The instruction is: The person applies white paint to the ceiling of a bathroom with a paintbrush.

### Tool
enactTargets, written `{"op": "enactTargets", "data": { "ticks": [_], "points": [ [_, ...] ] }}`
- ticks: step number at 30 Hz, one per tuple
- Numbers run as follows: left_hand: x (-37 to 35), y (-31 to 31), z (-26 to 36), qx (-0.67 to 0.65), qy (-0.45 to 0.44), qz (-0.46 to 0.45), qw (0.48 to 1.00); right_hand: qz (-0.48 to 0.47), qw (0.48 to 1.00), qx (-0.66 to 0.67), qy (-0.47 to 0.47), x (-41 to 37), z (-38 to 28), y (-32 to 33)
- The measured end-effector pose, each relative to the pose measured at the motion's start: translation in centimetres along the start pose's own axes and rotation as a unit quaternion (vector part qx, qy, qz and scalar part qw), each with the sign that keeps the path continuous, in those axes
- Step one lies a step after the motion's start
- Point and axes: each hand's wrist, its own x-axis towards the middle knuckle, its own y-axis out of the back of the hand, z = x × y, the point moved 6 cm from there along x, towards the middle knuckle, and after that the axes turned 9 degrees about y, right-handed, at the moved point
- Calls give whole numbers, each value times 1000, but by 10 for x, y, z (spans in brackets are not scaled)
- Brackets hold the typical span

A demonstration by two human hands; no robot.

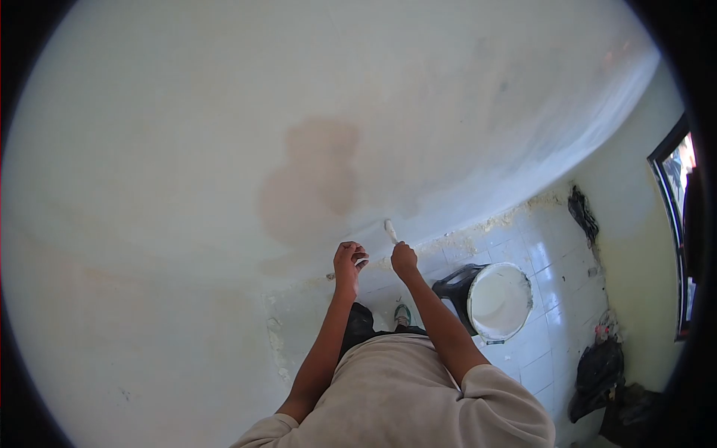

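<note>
My right hand is closed around a paintbrush with a pale, coated head. The brush points up and away from me, its tip at or close to the lower part of the white wall. To the left, my left hand is held in front of the wall with its fingers curled toward the thumb. Something whitish shows at those fingertips, too small to name. On the wall above the hands is a damp-looking, brownish patch.
At my right, a bucket of white material rests against a dark stool. Splattered white tiles cover the floor. Black plastic bags lie by the right wall, below a dark-framed window. Crumbled plaster lines the wall's foot.
</note>
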Motion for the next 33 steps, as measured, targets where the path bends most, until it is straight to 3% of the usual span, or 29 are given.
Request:
{"op": "enactTargets", "data": {
  "ticks": [7,9,10,12,13,14,16,17,19,24,26,27,29,30,33],
  "points": [
    [7,6,-8,9,21,2,1000,93,994,21,55,-18,-64,128],
    [11,7,-10,-5,24,1,1000,176,966,137,129,-35,-84,159],
    [13,6,-10,-8,25,2,1000,174,967,135,130,-41,-93,169],
    [13,9,-9,-3,26,16,1000,227,925,257,163,-52,-112,185],
    [12,9,-8,-4,25,17,1000,279,891,311,177,-52,-116,186],
    [10,10,-5,-12,17,14,1000,279,891,311,179,-48,-119,179],
    [9,15,1,-23,2,13,1000,232,879,411,73,-35,-110,149],
    [8,19,3,-21,-1,15,1000,229,879,412,78,-29,-111,132],
    [8,27,4,-23,-5,21,1000,185,929,307,93,-17,-114,88],
    [-1,41,6,-40,-13,55,998,65,959,260,91,-11,-121,20],
    [1,44,0,-35,-14,48,998,10,966,219,137,-5,-113,-12],
    [2,44,-3,-29,-13,39,999,12,966,219,136,-1,-104,-17],
    [0,39,-4,-31,-7,37,999,21,934,121,337,-5,-117,-5],
    [1,37,-4,-34,-2,39,999,26,933,121,339,-3,-113,0],
    [2,34,0,-39,-7,40,998,172,911,247,283,-12,-95,58]
  ]
}}
